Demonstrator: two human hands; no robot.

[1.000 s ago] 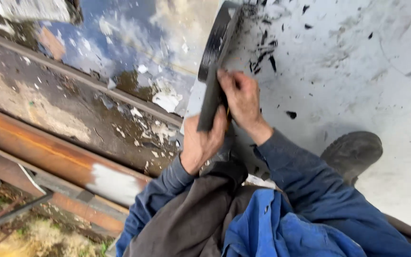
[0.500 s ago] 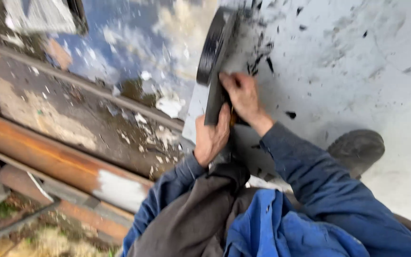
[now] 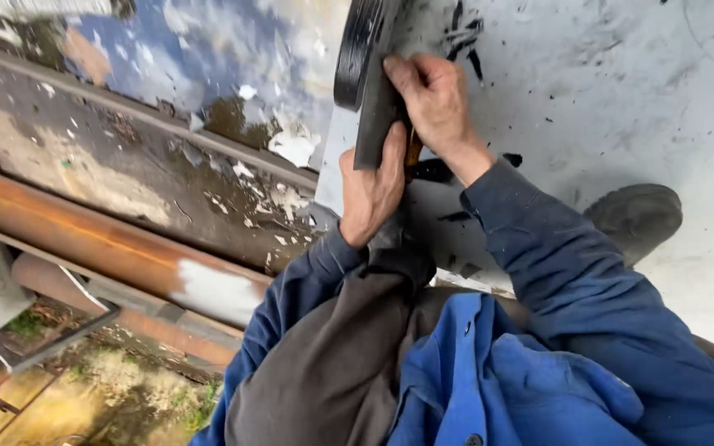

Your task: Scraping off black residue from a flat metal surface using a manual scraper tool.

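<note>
Black metal strip (image 3: 369,91) between left hand (image 3: 371,192) and right hand (image 3: 433,103).

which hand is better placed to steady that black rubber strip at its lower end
Left, probably. The left hand already grips the lower end of the black strip; the right hand sits higher, pressing its upper part.

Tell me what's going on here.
A person in a blue jacket crouches over a pale grey painted surface. Both hands grip a dark, flat metal piece standing on edge: the left hand holds its lower end, the right hand presses against its side. Black flecks lie scattered on the surface. A dark shoe rests to the right, and a rusty pipe runs along the left.
</note>
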